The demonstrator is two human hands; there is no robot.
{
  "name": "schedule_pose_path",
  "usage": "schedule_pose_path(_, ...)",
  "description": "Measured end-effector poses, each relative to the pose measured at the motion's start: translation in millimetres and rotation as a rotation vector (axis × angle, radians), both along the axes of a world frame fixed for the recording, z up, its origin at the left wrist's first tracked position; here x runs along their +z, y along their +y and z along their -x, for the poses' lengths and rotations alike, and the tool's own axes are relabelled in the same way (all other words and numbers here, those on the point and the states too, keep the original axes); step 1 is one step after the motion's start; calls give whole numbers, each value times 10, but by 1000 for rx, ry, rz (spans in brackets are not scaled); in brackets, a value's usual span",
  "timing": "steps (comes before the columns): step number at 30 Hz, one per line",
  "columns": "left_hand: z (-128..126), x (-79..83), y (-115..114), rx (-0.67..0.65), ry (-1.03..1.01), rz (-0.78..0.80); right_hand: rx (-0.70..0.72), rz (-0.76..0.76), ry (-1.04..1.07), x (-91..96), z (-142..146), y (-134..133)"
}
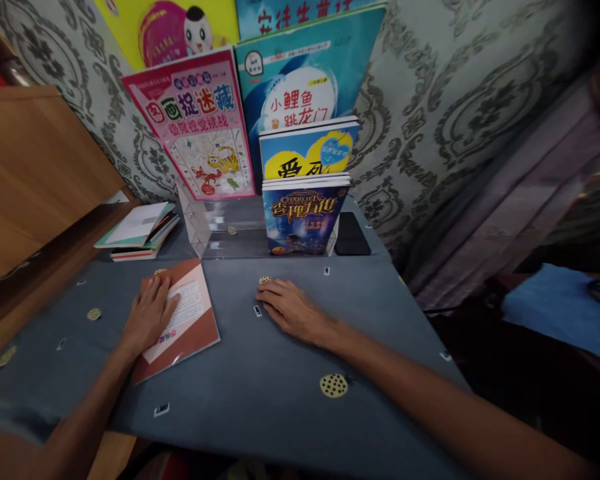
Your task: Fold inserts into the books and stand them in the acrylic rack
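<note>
My left hand (149,313) lies flat, fingers stretched out, on an orange-brown booklet (185,320) that rests face up on the grey tablecloth (260,387). My right hand (293,308) rests palm down on the cloth to the right of the booklet, fingers spread, holding nothing. Just beyond both hands stands a clear acrylic book stand (220,230). In its right part two books stand upright, a dark blue one (303,217) in front and a blue-and-yellow one (307,150) behind.
A pink puzzle book (197,120) and larger teal (305,73) and yellow books lean against the patterned wall. A small stack of books (140,230) lies at the left. A black phone (351,235) lies right of the stand. A wooden cabinet (30,173) borders the left.
</note>
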State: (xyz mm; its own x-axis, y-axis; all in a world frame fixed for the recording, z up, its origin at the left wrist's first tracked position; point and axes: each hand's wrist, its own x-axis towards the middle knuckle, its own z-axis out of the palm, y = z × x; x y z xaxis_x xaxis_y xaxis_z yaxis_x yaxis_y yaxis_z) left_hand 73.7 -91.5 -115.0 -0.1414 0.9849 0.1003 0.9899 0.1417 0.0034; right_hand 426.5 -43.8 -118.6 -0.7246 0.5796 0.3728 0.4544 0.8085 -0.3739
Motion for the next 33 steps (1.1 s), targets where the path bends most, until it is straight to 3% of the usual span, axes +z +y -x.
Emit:
schedule_pose_path(8, -133, -6, -136, 28, -33, 7, -1, 9, 16, -21, -5, 2)
schedule_pose_path(21, -490, -35, -246, -174, 1, 24, -29, 23, 38, -23, -2, 3)
schedule_pose_path(33, -999, -40, -109, -336, -76, 22, -302, 28, -96, 64, -149, 69)
